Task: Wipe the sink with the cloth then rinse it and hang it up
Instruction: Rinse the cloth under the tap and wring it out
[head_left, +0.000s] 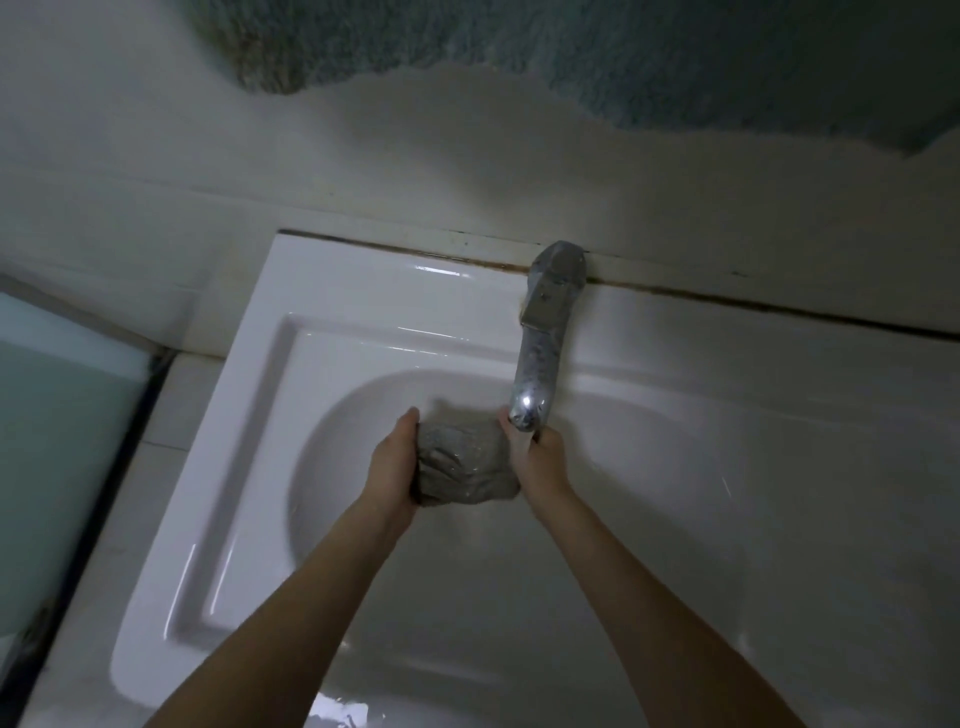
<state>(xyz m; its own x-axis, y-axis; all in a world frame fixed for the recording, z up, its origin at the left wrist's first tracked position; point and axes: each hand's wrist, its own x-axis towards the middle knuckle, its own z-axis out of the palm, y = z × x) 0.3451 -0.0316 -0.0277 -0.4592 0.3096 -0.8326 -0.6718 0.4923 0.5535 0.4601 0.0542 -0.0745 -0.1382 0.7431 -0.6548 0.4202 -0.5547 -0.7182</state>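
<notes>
- Fingers (410, 421) of the left hand (392, 467) curl tight around one end of the cloth (462, 470).
- Right hand (540, 462) clamps the other end, fingers closed on it.
- Cloth is grey, bunched, wet-looking, held between both hands over the sink (363, 332) basin.
- Right hand sits just below the faucet (540, 343) spout tip.
- Blue-green towel (623, 57) hangs on the wall behind.

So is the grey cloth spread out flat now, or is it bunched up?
Bunched up. The grey cloth is a wrinkled lump squeezed between the left hand and right hand, over the sink basin beneath the tap.
</notes>
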